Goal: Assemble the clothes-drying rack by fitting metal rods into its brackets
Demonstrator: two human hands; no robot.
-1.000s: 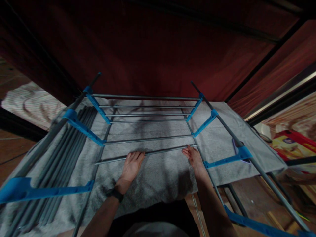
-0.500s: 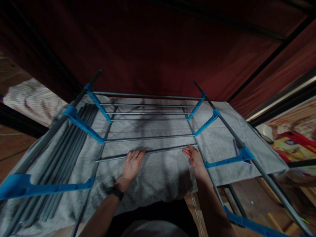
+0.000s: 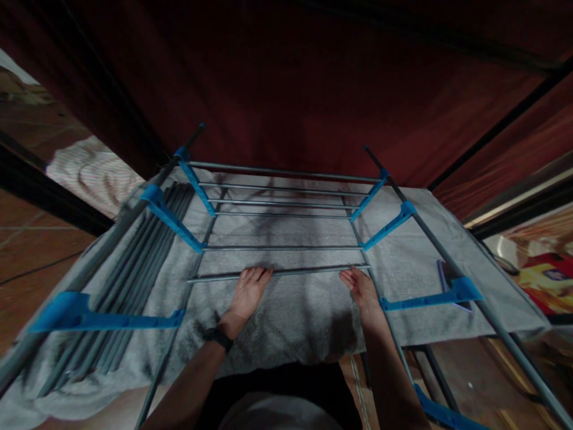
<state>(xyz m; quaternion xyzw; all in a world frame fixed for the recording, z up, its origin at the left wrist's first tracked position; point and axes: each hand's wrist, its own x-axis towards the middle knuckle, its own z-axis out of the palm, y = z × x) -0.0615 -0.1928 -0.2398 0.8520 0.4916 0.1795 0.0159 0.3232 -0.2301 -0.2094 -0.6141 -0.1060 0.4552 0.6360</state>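
Note:
A loose grey metal tube [image 3: 308, 271] lies crosswise in front of me, between the two side frames of a rack with blue plastic brackets. Near its left part, my left hand [image 3: 249, 291] has its fingers closed over it. My right hand [image 3: 360, 289] grips the tube close to its right end, thumb and fingers together. Both tube ends show beside the side rails, without a bracket around them. Farther off, another crossbar [image 3: 282, 248] spans between the blue left bracket [image 3: 174, 224] and the blue right bracket [image 3: 387, 226], with several more crossbars behind it.
Several loose grey tubes [image 3: 138, 280] lie in a bundle at the left on the grey cloth [image 3: 304, 322]. A flat, phone-like object [image 3: 443, 278] is partly behind the right frame. Red fabric [image 3: 286, 89] hangs behind the rack. A red and yellow package [image 3: 548, 278] is at far right.
The view has shifted, so the rack appears farther right. The held tube now looks more level, its left end slightly farther from me. Both hands keep their hold on it.

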